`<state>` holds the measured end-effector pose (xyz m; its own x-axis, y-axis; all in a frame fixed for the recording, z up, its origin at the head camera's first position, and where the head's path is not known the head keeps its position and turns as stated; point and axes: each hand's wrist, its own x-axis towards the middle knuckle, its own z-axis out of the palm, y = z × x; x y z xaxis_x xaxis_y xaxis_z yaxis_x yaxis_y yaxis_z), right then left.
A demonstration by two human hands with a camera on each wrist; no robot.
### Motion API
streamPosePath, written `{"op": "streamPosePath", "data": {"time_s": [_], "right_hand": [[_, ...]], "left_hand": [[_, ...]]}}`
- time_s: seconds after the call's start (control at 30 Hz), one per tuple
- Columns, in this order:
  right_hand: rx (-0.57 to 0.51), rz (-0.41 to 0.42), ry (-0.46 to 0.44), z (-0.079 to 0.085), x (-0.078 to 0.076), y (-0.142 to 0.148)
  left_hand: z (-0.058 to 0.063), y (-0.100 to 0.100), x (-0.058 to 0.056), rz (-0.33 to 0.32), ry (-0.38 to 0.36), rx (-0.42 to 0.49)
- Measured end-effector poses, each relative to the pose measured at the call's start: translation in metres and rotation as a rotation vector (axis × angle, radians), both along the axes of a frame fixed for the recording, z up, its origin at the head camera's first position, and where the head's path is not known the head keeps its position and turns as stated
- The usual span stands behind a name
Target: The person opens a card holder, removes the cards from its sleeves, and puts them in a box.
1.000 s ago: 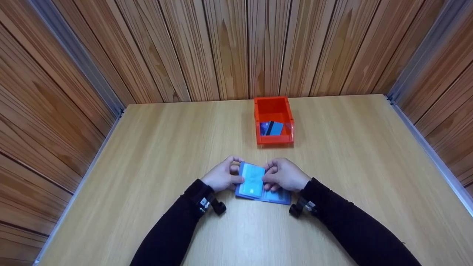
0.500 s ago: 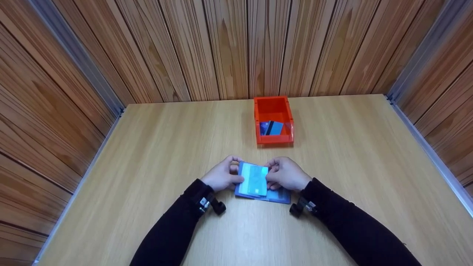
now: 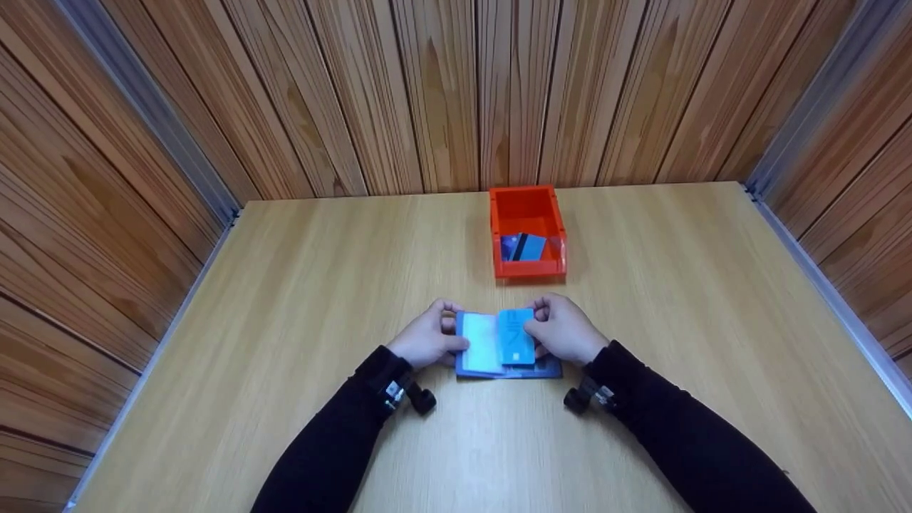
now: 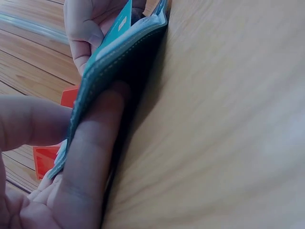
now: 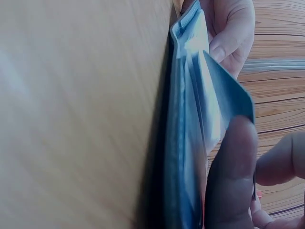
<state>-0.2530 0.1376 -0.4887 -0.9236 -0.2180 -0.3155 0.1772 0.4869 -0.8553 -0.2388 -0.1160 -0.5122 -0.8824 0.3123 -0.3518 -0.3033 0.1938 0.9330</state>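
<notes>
A blue card holder (image 3: 479, 349) with stitched edges and clear sleeve pages lies spread open on the table. My left hand (image 3: 427, 338) grips its left side, thumb on top; the left wrist view shows fingers beneath the cover (image 4: 119, 59). Over the middle of the holder, my right hand (image 3: 566, 331) pinches a light blue card (image 3: 514, 342) with a small chip square by its right edge. From the right wrist, the card (image 5: 231, 90) stands tilted off the clear pages. Whether its far edge still sits in a sleeve, I cannot tell.
Beyond the hands stands a red plastic bin (image 3: 529, 271) with several cards (image 3: 531, 247) inside, one with a black stripe. Wooden panel walls (image 3: 449, 92) enclose the back and sides of the table (image 3: 335, 285).
My right hand has drawn the light blue card rightward from the clear sleeve on the left page, and has lifted slightly. The left hand stays on the card holder, which has straightened a little.
</notes>
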Motion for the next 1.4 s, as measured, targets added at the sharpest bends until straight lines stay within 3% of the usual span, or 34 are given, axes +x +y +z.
{"op": "streamPosePath", "data": {"time_s": [0.3, 0.6, 0.93, 1.07, 1.17, 1.23, 1.4], "right_hand": [[0.036, -0.025, 0.028, 0.005, 0.001, 0.0], [-0.046, -0.07, 0.158, 0.015, 0.004, 0.002], [-0.105, -0.112, 0.501, 0.053, 0.004, 0.012], [-0.088, -0.115, 0.655, 0.07, -0.011, 0.011], [-0.009, -0.111, 0.725, 0.078, -0.03, 0.007], [0.048, -0.098, 0.711, 0.083, -0.046, 0.005], [0.194, -0.06, 0.553, 0.089, -0.086, 0.0]], "left_hand": [[0.0, 0.0, 0.0, 0.003, 0.008, 0.023], [-0.002, -0.001, 0.001, 0.003, 0.016, 0.049], [0.0, -0.002, 0.001, 0.0, 0.007, 0.013], [0.001, -0.003, 0.001, 0.006, 0.008, 0.004], [0.0, -0.002, 0.0, 0.004, 0.006, 0.008], [0.0, -0.002, 0.0, 0.003, 0.006, 0.008], [-0.002, 0.0, 0.0, 0.003, 0.007, 0.019]]}}
